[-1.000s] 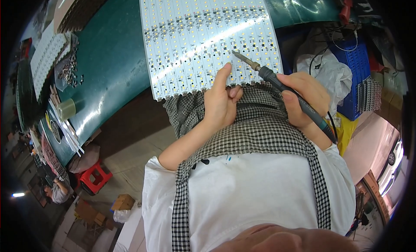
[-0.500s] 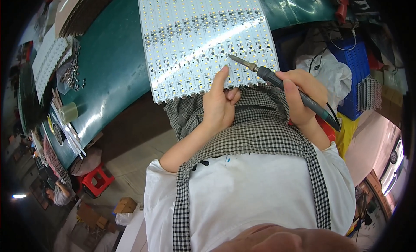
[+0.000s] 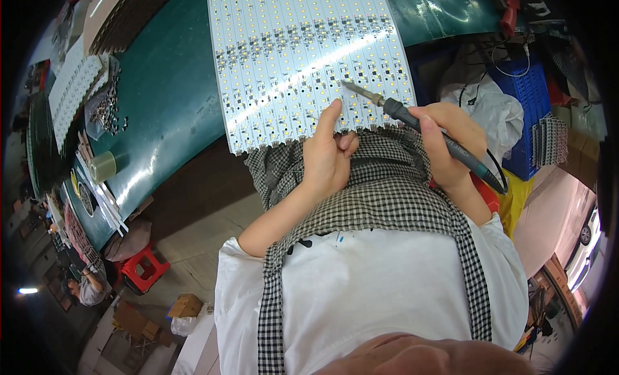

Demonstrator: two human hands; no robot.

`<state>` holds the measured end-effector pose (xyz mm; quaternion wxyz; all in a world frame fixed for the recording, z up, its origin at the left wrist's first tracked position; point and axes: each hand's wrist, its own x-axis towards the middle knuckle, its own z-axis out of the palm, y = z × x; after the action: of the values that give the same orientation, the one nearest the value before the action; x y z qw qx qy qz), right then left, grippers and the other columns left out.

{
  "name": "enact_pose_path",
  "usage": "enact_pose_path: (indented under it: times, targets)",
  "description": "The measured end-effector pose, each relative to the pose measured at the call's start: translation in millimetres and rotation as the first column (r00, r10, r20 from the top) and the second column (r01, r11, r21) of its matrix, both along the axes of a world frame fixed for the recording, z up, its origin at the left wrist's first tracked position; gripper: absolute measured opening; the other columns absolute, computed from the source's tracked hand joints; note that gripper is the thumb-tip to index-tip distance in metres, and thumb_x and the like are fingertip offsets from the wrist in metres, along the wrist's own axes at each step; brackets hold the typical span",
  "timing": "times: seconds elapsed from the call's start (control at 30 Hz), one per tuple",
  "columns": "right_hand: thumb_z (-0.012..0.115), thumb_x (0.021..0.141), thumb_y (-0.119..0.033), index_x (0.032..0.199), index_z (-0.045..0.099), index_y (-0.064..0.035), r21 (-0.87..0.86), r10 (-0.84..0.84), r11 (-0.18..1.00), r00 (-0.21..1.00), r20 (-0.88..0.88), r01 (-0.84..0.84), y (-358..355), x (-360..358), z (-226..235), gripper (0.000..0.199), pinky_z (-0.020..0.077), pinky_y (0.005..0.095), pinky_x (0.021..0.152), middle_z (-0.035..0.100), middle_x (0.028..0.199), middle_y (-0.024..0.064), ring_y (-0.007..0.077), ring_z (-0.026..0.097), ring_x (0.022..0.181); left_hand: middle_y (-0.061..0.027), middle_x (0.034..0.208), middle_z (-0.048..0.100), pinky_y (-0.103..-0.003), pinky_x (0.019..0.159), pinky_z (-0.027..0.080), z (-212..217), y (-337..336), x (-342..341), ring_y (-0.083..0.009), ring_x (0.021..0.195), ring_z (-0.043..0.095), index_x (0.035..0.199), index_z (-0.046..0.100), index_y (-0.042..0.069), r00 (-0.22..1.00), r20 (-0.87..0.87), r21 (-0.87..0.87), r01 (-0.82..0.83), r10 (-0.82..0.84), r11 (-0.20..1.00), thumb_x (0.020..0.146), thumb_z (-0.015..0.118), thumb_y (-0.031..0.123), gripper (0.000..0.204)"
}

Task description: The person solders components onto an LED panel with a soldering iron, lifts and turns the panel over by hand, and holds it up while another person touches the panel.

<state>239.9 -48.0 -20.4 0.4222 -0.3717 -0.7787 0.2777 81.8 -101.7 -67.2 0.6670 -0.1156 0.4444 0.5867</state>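
A white LED circuit board panel (image 3: pixel 277 72), lined with rows of small yellow LEDs and dark chips, lies partly on the green table and juts over its near edge. My left hand (image 3: pixel 327 149) grips the panel's near edge, thumb flat on top and fingers curled underneath, partly hidden. In my right hand (image 3: pixel 451 143) is a soldering iron (image 3: pixel 412 117), held like a pen with its cord trailing right. Its metal tip points left over the panel, just beyond my left thumb; whether it touches the board I cannot tell.
On the green table (image 3: pixel 161 85) at left stand a roll of clear tape (image 3: pixel 102 167), stacked LED boards (image 3: pixel 74 88) and a bag of small metal parts (image 3: pixel 106 110). A blue crate (image 3: pixel 516 110) and white plastic bag (image 3: pixel 490 117) are at right. A red stool (image 3: pixel 143 270) stands lower left.
The soldering iron and my right hand have shifted very slightly. My left hand keeps its hold on the panel, which has barely moved.
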Motion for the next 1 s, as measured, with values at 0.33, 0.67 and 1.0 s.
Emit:
enact_pose_path:
  times: [0.33, 0.67, 1.0]
  targets:
    - [0.056, 0.086, -0.030, 0.092, 0.063, 0.0037, -0.044, -0.124, 0.992, 0.960, -0.252, 0.117, -4.6, 20.2, -8.9, 0.035, 0.0426, 0.0227, 0.053, 0.062, 0.071, 0.0106, 0.0133, 0.055, 0.057, 0.0023, 0.078, 0.049, -0.024, 0.046, 0.024, 2.4, 1.6, -0.1, -0.0081, 0.051, 0.029, 0.080, 0.051, 0.011, 1.000, -0.002, 0.026, 0.000, 0.000, 1.000, 0.084, 0.062, 0.024, 0.018]
    - [0.041, 0.095, -0.029, 0.121, 0.043, 0.0048, -0.149, -0.117, 0.986, 0.959, -0.256, 0.081, 7.6, 32.8, -26.9, 0.043, 0.0436, 0.0221, 0.051, 0.063, 0.088, 0.0204, 0.0139, 0.057, 0.056, -0.0015, 0.087, 0.058, -0.023, 0.046, 0.027, -5.3, -2.9, -2.9, -0.0078, 0.051, 0.033, 0.094, 0.050, 0.010, 0.998, -0.057, 0.055, 0.014, -0.011, 0.998, 0.086, 0.056, 0.021, 0.015]
    - [0.073, 0.067, -0.006, 0.097, 0.057, -0.0050, 0.126, 0.175, 0.978, 0.983, -0.061, -0.167, 20.9, 28.8, -18.5, 0.034, 0.0490, 0.0238, 0.059, 0.065, 0.099, 0.0147, 0.0202, 0.064, 0.072, -0.0019, 0.080, 0.055, -0.024, 0.048, 0.027, 17.4, -8.5, -9.6, -0.0083, 0.052, 0.035, 0.093, 0.052, 0.005, 0.910, -0.405, 0.256, 0.200, -0.083, 0.946, 0.084, 0.060, 0.018, 0.018]
